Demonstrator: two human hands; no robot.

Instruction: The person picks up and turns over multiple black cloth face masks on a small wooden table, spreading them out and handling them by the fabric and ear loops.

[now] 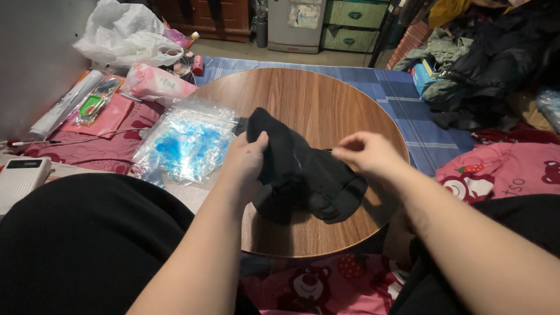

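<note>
Black-clothed knees [81, 245] fill the near foreground, both bare forearms reaching out over them. Left hand [248, 160] is closed on the upper left edge of a black garment [303, 175], thumb on top, fingers hidden behind the fabric. Right hand [364, 153] pinches the garment's right side between thumb and fingertips, other fingers curled in. Garment is crumpled, looks like dark socks or a small knit piece, can't tell which; it hangs between the two hands with its lower part resting on the round wooden counter [326, 99], near the front edge.

Just left of the garment, overlapping the counter's left rim: clear plastic zip bag [186, 143] with blue contents, lying flat. Further left on a pink mat [111, 149]: pink packet [157, 84], flat packaged item with green insert [96, 105], rolled white sheet [64, 105], thin white cable [76, 141]. White crumpled plastic bag [125, 38] against the wall at top left. White boxy device [20, 178] at the far left edge.

Blue checked cloth [408, 111] under and behind the counter. Pile of dark clothes [496, 64] at the upper right, well apart from the hands. Pink cartoon-bear blanket [501, 169] at right and below the counter's near edge.
</note>
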